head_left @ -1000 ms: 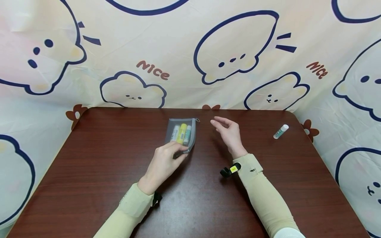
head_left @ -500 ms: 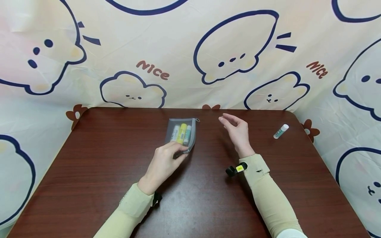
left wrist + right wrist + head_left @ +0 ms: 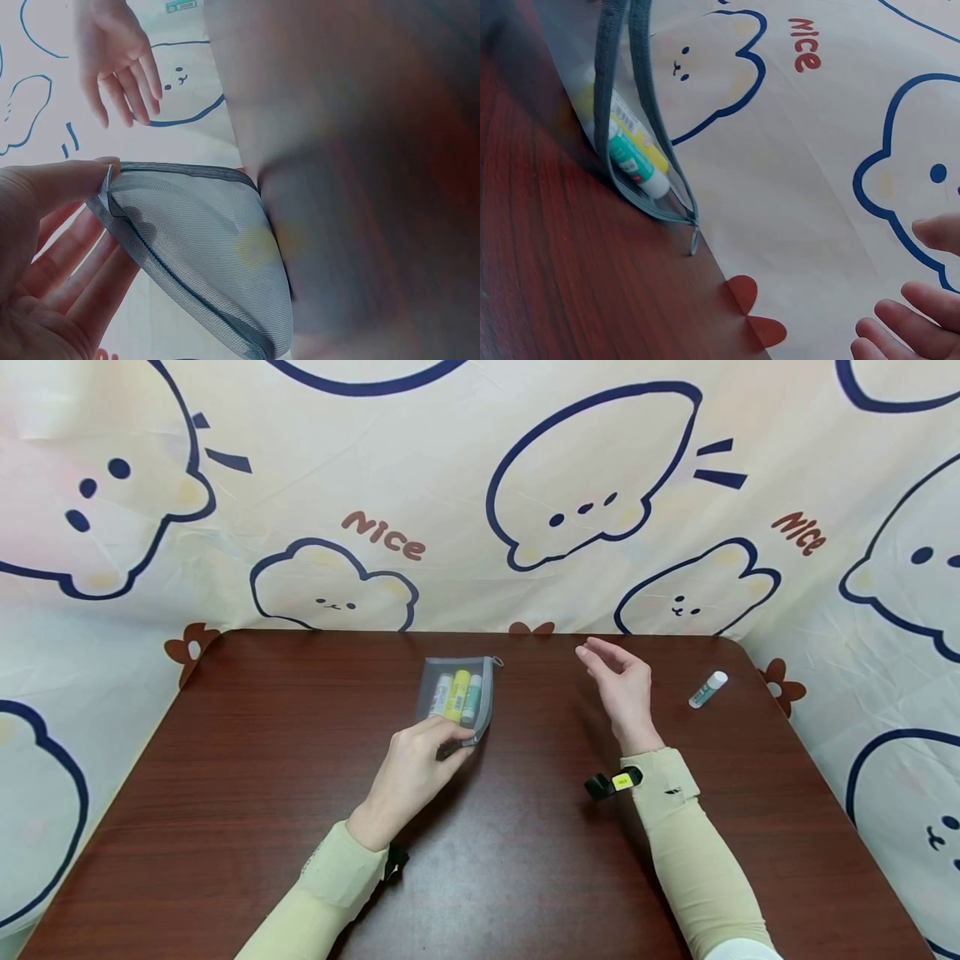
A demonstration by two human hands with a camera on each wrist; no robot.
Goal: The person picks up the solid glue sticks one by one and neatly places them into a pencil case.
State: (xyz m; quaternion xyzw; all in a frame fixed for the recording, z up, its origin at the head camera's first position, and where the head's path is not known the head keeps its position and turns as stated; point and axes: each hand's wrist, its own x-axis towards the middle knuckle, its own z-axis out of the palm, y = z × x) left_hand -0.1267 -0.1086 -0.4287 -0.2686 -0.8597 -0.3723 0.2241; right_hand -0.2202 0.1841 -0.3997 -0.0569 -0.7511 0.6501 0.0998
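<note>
A grey mesh zip pouch lies on the table, and my left hand pinches its near corner between thumb and fingers. Inside it are three stick-shaped tubes: a white one, a yellow one and a teal-and-white glue stick. From the right wrist view, the pouch's zip edges stand apart, so its mouth gapes. My right hand hovers right of the pouch with relaxed fingers and holds nothing. Further right lies another teal-and-white glue stick, separate from that hand.
The dark brown wooden table has rounded far corners. A cartoon-printed cloth hangs behind it and along both sides. A black strap device sits on the right wrist.
My right hand has moved rightward and slightly away from me, from beside the pouch toward the loose glue stick. The left hand and pouch have stayed in place.
</note>
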